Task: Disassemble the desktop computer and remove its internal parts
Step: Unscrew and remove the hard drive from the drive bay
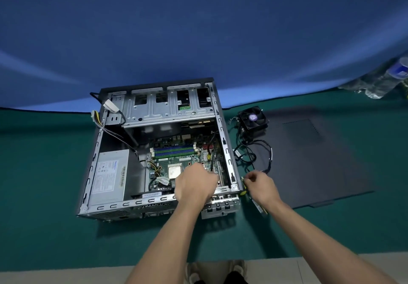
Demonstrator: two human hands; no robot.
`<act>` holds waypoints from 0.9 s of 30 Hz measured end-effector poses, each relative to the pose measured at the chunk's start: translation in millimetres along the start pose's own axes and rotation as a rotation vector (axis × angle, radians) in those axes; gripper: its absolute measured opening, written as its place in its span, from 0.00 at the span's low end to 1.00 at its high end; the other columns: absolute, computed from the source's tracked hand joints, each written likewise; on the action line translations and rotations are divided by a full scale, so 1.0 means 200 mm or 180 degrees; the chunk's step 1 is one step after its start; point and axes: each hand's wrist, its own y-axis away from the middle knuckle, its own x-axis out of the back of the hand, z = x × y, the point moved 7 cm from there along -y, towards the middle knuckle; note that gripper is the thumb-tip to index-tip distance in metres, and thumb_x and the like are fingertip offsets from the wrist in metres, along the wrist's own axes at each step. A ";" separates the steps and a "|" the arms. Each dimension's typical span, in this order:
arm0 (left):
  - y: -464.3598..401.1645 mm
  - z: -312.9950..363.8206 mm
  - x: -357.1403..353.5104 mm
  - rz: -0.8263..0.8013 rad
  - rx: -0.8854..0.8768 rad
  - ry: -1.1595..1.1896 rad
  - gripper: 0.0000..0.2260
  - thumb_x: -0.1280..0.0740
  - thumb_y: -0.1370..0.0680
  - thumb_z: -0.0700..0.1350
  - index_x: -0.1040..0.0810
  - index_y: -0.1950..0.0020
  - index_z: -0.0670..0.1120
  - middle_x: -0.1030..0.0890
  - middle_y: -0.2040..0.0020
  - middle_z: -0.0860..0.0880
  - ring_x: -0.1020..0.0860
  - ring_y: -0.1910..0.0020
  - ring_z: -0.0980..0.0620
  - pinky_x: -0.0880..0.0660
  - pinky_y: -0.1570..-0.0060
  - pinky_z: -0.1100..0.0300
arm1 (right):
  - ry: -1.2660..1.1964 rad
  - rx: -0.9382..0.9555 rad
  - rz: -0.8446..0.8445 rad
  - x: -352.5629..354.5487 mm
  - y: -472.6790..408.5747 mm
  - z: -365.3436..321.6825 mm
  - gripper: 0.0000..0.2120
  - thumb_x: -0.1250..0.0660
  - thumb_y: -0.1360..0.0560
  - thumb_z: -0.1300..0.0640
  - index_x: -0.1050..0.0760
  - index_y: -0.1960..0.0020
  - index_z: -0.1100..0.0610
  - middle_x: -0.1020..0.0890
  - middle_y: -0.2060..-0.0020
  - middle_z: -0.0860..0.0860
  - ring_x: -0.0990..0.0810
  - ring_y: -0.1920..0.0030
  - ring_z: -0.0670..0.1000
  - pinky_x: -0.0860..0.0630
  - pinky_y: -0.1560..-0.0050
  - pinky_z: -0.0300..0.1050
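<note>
The open desktop case (227, 151) lies on a green mat, with the motherboard (176, 158), bare CPU (175, 171), memory sticks (174, 150) and grey power supply (108, 178) showing inside. My left hand (194, 186) reaches into the case over the expansion slots at the board's near right. Its fingers bend downward and are blurred, so what they touch is hidden. My right hand (261, 187) is just outside the case's near right corner. Its curled fingers pinch a thin yellow-and-black tool (243, 192) that looks like a screwdriver.
A removed cooler fan (254, 118) and loose black cables (254, 153) lie right of the case. The dark side panel (309, 151) lies flat beyond them. Plastic bottles (379, 80) stand at the far right. A blue backdrop hangs behind the table.
</note>
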 end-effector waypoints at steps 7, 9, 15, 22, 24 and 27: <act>-0.01 -0.01 0.01 0.0364 -0.0001 -0.0011 0.10 0.40 0.28 0.47 0.27 0.68 0.47 0.23 0.73 0.51 0.25 0.72 0.52 0.26 0.72 0.62 | 0.0504 -0.0033 -0.0436 -0.10 -0.15 -0.02 0.06 0.38 0.21 0.53 0.30 0.54 0.55 0.24 0.64 0.49 0.27 0.67 0.46 0.35 0.69 0.40; -0.01 -0.01 0.01 0.0426 -0.0011 0.0026 0.11 0.41 0.29 0.46 0.30 0.71 0.47 0.26 0.75 0.52 0.26 0.74 0.52 0.27 0.73 0.63 | 0.0656 -0.0031 -0.0490 -0.12 -0.17 -0.02 0.11 0.37 0.22 0.53 0.33 0.61 0.54 0.25 0.66 0.49 0.28 0.68 0.45 0.35 0.69 0.40; 0.00 -0.01 0.02 0.0514 -0.0010 0.0043 0.12 0.41 0.29 0.46 0.35 0.72 0.47 0.30 0.76 0.52 0.31 0.76 0.52 0.36 0.76 0.64 | 0.0352 -0.0047 -0.0499 -0.08 -0.15 -0.01 0.19 0.33 0.25 0.54 0.35 0.71 0.55 0.29 0.75 0.49 0.30 0.74 0.47 0.33 0.72 0.39; 0.02 -0.01 0.04 0.0568 0.0240 -0.0096 0.06 0.41 0.24 0.46 0.27 0.50 0.48 0.24 0.69 0.53 0.27 0.72 0.55 0.36 0.75 0.62 | -0.0876 0.0200 -0.0403 0.10 0.01 -0.01 0.10 0.36 0.24 0.56 0.37 0.59 0.55 0.26 0.72 0.51 0.23 0.73 0.52 0.21 0.66 0.52; 0.04 0.01 0.06 0.0583 0.0149 -0.0159 0.13 0.41 0.23 0.45 0.32 0.39 0.47 0.25 0.68 0.53 0.27 0.72 0.56 0.38 0.77 0.61 | -0.1137 0.0312 -0.0428 0.16 0.04 -0.04 0.07 0.38 0.24 0.58 0.37 0.55 0.55 0.24 0.70 0.52 0.23 0.76 0.50 0.23 0.71 0.48; 0.07 0.09 0.11 0.0736 -0.0162 -0.0162 0.23 0.40 0.22 0.43 0.42 0.28 0.48 0.26 0.61 0.53 0.29 0.71 0.57 0.41 0.77 0.64 | -0.1214 0.0603 -0.0233 0.30 0.06 -0.12 0.06 0.37 0.25 0.58 0.36 0.54 0.53 0.22 0.69 0.54 0.26 0.78 0.49 0.28 0.74 0.45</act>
